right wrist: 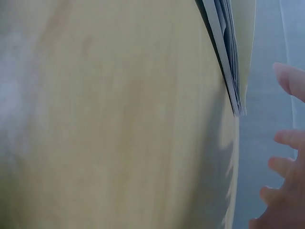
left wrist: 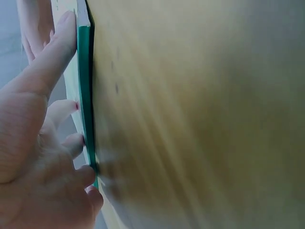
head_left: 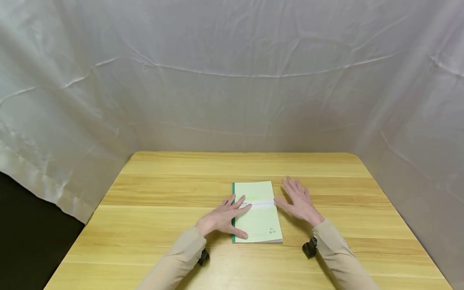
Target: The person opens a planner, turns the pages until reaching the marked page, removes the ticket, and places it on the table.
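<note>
Notebook [head_left: 261, 225], closed, lies flat on the wood table [head_left: 145, 225] btwn the two hands. Nearest: beige sleeves [head_left: 175, 259], a black wrist cam [head_left: 309, 247] by each cuff. Then L hand [head_left: 221, 217]: fingers spread, gripping nothing, reaching over the green spine [left wrist: 86, 71] & seemingly resting on the cover's L part, thumb lower down, nr the bottom. R hand [head_left: 299, 205]: also splayed & holding nothing, just beside nb's R edge; R wrist view has its fingertips apart from nb. Same view: page edges [right wrist: 228, 52] sit a bit uneven, not tight together. White band [head_left: 264, 204] crosses the cover abt midway; can't tell if it's printed or separate. Step in hand, my read: L steadying nb, R poised by the free edge. Next move, if it's at that edge, prob. calls for light, flat L pressure w/ R thumb brought into contact first; too much sideways push could slide nb or catch loose pages. Farther: table's back edge, then pale grey curtain [head_left: 246, 112] behind & at both sides.
</note>
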Tool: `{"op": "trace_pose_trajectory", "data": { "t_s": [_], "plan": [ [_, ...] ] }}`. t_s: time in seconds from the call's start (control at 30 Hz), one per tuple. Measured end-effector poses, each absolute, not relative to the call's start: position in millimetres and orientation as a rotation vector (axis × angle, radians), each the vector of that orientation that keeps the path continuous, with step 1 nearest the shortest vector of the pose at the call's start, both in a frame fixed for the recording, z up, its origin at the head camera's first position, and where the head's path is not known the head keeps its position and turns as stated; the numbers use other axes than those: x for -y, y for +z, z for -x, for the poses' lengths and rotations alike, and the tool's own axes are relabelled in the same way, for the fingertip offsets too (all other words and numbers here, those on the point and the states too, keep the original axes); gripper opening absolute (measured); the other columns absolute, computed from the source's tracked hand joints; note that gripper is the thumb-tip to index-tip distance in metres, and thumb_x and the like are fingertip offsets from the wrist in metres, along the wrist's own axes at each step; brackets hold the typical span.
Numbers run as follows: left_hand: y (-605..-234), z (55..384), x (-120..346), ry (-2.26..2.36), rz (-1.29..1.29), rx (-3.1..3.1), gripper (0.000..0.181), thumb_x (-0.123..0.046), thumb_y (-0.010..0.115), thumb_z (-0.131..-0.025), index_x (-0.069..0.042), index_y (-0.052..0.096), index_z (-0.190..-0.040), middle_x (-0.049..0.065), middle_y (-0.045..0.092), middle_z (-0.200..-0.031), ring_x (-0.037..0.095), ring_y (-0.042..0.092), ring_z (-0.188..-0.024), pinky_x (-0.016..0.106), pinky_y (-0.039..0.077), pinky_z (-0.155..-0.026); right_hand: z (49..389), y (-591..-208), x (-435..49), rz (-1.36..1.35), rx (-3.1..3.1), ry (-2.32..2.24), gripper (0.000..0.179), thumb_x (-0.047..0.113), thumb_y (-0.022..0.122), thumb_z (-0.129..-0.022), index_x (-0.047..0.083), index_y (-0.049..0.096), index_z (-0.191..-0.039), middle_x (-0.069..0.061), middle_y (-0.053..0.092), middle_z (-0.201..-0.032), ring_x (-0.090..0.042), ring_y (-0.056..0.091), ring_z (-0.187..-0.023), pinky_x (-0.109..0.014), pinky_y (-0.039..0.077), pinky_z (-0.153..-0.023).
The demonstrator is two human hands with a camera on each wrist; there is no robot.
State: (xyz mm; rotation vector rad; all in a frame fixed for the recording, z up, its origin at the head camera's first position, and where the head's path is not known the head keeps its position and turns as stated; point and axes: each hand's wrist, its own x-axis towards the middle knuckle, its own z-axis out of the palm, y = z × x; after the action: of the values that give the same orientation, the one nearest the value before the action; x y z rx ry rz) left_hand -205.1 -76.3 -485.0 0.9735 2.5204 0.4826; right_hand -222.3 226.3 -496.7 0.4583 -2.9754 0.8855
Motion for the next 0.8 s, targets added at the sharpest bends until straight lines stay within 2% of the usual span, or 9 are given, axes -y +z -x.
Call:
{"op": "trace_pose_trajectory", "data": {
  "t_s": [0.23, 0.53, 0.8],
  "plan": [
    [-485.3, 194.0, 68.1, 0.398, -0.989, -2.532, 0.097, -0.057, 0.072, -0.086, -0.021, 0.023, -0.161, 0.01, 0.003, -0.172, 0.04, -0.003, -0.158, 0.057, 0.007, -0.129, 225.9, -499.6, -228.8, -0.516, 2.968, 0.899, 0.072, 0.042, 0.057, -0.099, 0.001, 0.035, -0.154, -0.03, 0.017, -0.165, -0.057, 0.006, -0.151, -0.08, -0.001, -0.115],
    [-485.3, 178.6, 57.5, 0.328, -0.99, -2.56, 0.099, -0.064, 0.07, -0.084, -0.026, 0.022, -0.161, 0.006, 0.004, -0.172, 0.038, -0.001, -0.159, 0.056, 0.009, -0.129, 232.0, -499.5, -232.2, -0.579, 2.979, 0.942, 0.069, 0.038, 0.061, -0.097, 0.0, 0.041, -0.151, -0.032, 0.023, -0.162, -0.059, 0.01, -0.149, -0.08, 0.001, -0.115],
    [-484.9, 167.8, 53.5, 0.326, -1.0, -2.578, 0.098, -0.065, 0.069, -0.084, -0.026, 0.023, -0.161, 0.007, 0.006, -0.172, 0.039, 0.002, -0.159, 0.058, 0.01, -0.129, 237.5, -499.3, -234.5, -0.621, 2.991, 0.932, 0.065, 0.038, 0.062, -0.097, 0.0, 0.046, -0.148, -0.031, 0.028, -0.16, -0.059, 0.014, -0.149, -0.082, 0.005, -0.113]
  ]
}}
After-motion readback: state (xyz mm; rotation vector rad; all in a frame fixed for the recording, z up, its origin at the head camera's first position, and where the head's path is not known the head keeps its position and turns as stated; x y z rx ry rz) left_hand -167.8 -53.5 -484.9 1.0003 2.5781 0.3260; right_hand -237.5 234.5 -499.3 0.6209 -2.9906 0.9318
